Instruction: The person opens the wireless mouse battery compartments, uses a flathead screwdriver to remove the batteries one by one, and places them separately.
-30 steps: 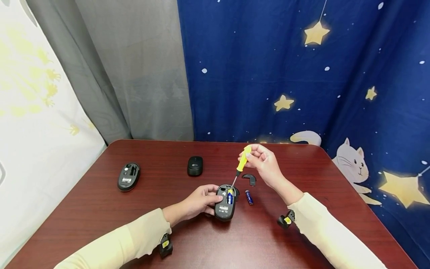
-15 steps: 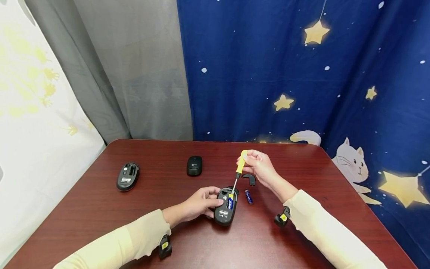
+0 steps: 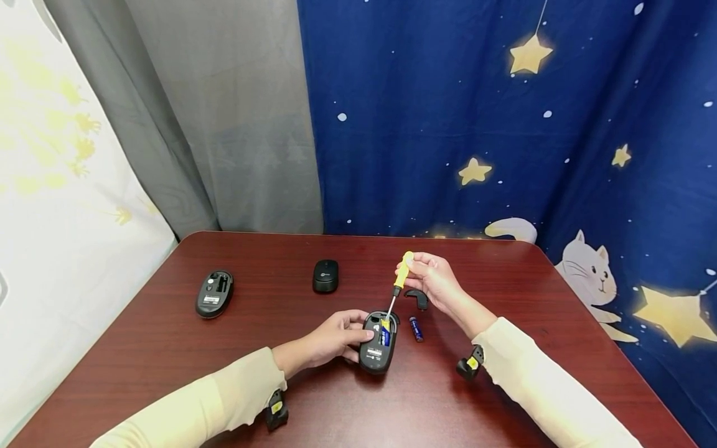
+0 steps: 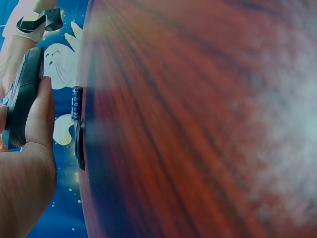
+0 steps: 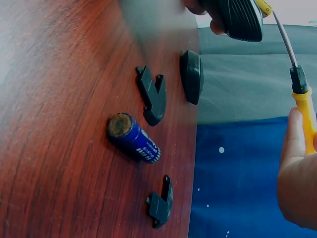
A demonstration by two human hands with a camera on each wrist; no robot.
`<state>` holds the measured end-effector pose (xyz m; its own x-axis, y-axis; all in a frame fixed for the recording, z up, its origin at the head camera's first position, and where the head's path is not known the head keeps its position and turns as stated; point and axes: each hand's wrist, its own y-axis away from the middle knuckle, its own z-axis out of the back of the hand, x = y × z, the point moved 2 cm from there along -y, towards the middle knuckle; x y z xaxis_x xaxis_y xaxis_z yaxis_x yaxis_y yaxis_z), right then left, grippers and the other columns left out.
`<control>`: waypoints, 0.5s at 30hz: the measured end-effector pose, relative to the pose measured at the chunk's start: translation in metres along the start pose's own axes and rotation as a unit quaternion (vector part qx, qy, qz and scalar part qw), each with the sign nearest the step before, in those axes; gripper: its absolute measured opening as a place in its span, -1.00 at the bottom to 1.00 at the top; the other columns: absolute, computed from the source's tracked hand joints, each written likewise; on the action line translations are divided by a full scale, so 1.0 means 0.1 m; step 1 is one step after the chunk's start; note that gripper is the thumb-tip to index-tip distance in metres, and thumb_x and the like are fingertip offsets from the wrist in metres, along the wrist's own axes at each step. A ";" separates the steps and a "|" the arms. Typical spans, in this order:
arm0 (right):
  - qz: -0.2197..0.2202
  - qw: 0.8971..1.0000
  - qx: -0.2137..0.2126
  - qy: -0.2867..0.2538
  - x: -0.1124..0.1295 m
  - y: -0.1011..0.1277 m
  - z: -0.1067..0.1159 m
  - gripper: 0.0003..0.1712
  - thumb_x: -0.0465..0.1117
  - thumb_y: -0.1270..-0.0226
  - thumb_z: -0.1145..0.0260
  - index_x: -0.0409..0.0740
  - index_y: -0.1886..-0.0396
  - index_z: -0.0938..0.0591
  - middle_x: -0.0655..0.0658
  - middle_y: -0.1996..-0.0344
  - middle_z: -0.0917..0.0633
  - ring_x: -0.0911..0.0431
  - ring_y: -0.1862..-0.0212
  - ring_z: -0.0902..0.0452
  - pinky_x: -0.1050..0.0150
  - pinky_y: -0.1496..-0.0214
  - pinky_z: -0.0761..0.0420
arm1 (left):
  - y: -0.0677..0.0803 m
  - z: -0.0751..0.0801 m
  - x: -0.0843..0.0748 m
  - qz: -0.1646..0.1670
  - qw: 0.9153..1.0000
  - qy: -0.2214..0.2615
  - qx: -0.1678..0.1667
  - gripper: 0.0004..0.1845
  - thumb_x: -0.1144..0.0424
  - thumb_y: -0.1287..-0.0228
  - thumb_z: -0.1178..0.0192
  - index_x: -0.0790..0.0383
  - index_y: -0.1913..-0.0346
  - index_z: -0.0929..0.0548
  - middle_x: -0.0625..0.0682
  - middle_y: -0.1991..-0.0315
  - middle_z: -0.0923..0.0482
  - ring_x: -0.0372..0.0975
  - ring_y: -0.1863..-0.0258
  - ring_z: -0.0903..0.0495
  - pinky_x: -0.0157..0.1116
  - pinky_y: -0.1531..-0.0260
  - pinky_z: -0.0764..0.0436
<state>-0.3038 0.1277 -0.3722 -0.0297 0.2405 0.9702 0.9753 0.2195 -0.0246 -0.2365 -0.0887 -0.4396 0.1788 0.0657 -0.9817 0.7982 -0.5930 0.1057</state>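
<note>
My left hand (image 3: 338, 339) grips a black computer mouse (image 3: 374, 359), held underside up with its battery bay uncovered and the thumb across its side. Inside the bay sits a blue and yellow battery (image 3: 385, 337). The right hand (image 3: 434, 280) pinches a yellow-handled screwdriver (image 3: 401, 277) between thumb and fingers. Its thin metal shaft slants down to the battery's upper end. In the right wrist view the mouse is raised off the table, and the tip of the screwdriver (image 5: 299, 82) overlaps the yellow end of the battery (image 5: 264, 7).
A loose blue battery (image 3: 416, 330) lies right of the held mouse. Two black mouse covers, one nearer the left (image 5: 152, 96) and one farther off (image 5: 160, 203), rest around it. A second mouse (image 3: 325, 276) stands behind; a third mouse (image 3: 215, 294) lies underside up at left.
The right hand and screwdriver have come down and slightly left. The held mouse has shifted slightly nearer me, and its battery sits at a more slanted angle. Little differs over the last half second.
</note>
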 end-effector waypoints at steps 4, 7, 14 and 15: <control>-0.002 1.000 0.003 -0.009 0.01 0.01 0.02 -0.81 -0.41 -0.46 -0.08 -0.41 0.00 -0.45 -0.11 0.35 -0.71 0.05 0.18 -0.69 0.19 0.12 -0.67 | 0.00 -0.01 0.00 0.002 1.000 0.000 -0.001 -0.63 0.39 -0.30 -0.16 0.50 -0.10 -0.40 0.15 0.21 -0.66 -0.19 0.35 -0.65 -0.32 0.51 -0.66; 0.003 1.000 0.004 -0.018 0.03 0.02 0.03 -0.77 -0.42 -0.46 -0.08 -0.45 -0.03 -0.43 -0.16 0.30 -0.71 0.07 0.19 -0.69 0.18 0.10 -0.66 | 0.00 -0.02 -0.01 0.000 1.000 0.001 0.000 -0.63 0.39 -0.31 -0.16 0.51 -0.11 -0.40 0.16 0.20 -0.66 -0.18 0.34 -0.66 -0.31 0.50 -0.67; 0.001 0.999 -0.009 -0.048 0.10 0.03 0.08 -0.84 -0.42 -0.47 -0.07 -0.37 0.03 -0.47 -0.15 0.28 -0.71 0.07 0.18 -0.69 0.18 0.09 -0.66 | 0.01 -0.02 -0.01 0.002 1.000 0.001 -0.004 -0.62 0.40 -0.31 -0.15 0.51 -0.12 -0.39 0.20 0.16 -0.65 -0.14 0.29 -0.67 -0.25 0.43 -0.70; 0.002 0.999 -0.010 -0.053 0.12 0.03 0.09 -0.86 -0.42 -0.47 -0.06 -0.34 0.05 -0.48 -0.15 0.29 -0.71 0.07 0.18 -0.69 0.19 0.10 -0.66 | 0.01 -0.02 -0.01 0.002 1.000 0.001 -0.004 -0.62 0.40 -0.31 -0.15 0.51 -0.12 -0.39 0.20 0.15 -0.65 -0.14 0.28 -0.67 -0.24 0.42 -0.70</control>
<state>-0.3033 0.1401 -0.3628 -0.0476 0.3402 0.9392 0.9796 0.1999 -0.0228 -0.2348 -0.0878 -0.4382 0.1833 0.0656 -0.9809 0.8020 -0.5869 0.1106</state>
